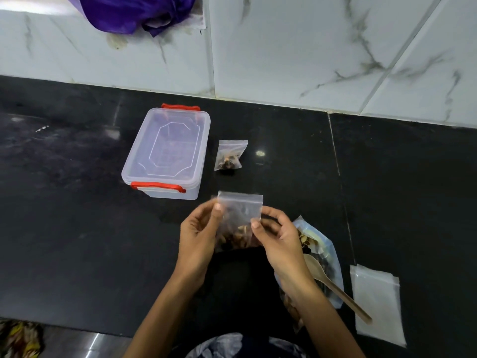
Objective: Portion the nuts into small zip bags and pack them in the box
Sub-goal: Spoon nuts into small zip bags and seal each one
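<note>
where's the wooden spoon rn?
Head view, lower right: the wooden spoon rests in the large open nut pouch, by the right hand, left of the empty zip bags.

Glossy black polished stone table (77, 228), glossy white marble-look wall tiles (284, 47), clear smooth plastic box (167, 151) with red plastic clips, thin clear plastic zip bag (240, 218), matt pale wooden spoon (335, 288), shiny purple cloth (129, 11).

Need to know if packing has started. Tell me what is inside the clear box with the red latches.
Through the closed clear lid, the box shows no bags inside, only its patterned base. One filled zip bag lies beside it on the counter.
</note>
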### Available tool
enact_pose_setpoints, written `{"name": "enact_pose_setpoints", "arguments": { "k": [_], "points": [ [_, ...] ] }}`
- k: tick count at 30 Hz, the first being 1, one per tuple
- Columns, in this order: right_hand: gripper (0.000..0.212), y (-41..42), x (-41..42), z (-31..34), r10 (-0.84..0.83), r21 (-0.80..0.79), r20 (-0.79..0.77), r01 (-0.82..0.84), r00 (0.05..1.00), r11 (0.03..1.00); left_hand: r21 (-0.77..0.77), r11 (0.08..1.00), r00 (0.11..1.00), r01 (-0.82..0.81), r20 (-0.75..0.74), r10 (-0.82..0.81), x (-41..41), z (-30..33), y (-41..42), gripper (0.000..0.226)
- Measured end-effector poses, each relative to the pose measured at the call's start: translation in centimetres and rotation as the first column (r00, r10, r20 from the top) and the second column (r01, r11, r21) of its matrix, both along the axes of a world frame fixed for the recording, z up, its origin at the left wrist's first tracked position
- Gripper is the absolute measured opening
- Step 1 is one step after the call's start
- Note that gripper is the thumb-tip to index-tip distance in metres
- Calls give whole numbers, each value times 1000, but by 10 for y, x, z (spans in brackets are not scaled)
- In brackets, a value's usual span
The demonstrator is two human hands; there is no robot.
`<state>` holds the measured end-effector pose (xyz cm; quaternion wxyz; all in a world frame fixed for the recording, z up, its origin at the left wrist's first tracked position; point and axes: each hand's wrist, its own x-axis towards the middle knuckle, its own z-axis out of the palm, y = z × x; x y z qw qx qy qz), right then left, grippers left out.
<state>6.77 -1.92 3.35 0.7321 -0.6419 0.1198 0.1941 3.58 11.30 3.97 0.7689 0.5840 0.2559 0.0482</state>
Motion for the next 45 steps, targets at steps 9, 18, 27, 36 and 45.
{"name": "enact_pose_setpoints", "arguments": {
  "k": [9, 18, 27, 36, 45],
  "points": [
    [32, -4, 9, -4, -66, 256, -105, 91, 992, 962, -33, 999, 1000, -13, -19, 12, 0, -11, 10, 26],
    [39, 0, 13, -2, 16, -51, 131, -9, 991, 999, -56, 974, 974, -220, -66, 216, 6, -13, -7, 29],
    [46, 30, 63, 2, 112, -253, 238, -50, 965, 966, 290, 943, 986, -163, 71, 149, 40, -18, -8, 40],
    [56, 54, 109, -27, 286, -503, 143, -179, 947, 846, 578, 816, 997, 5, -61, 37, 87, -52, 4, 57],
    [56, 45, 102, -21, 273, -514, 130, -171, 953, 841, 576, 816, 994, 53, -112, 14, 77, -49, 1, 61]
  ]
}}
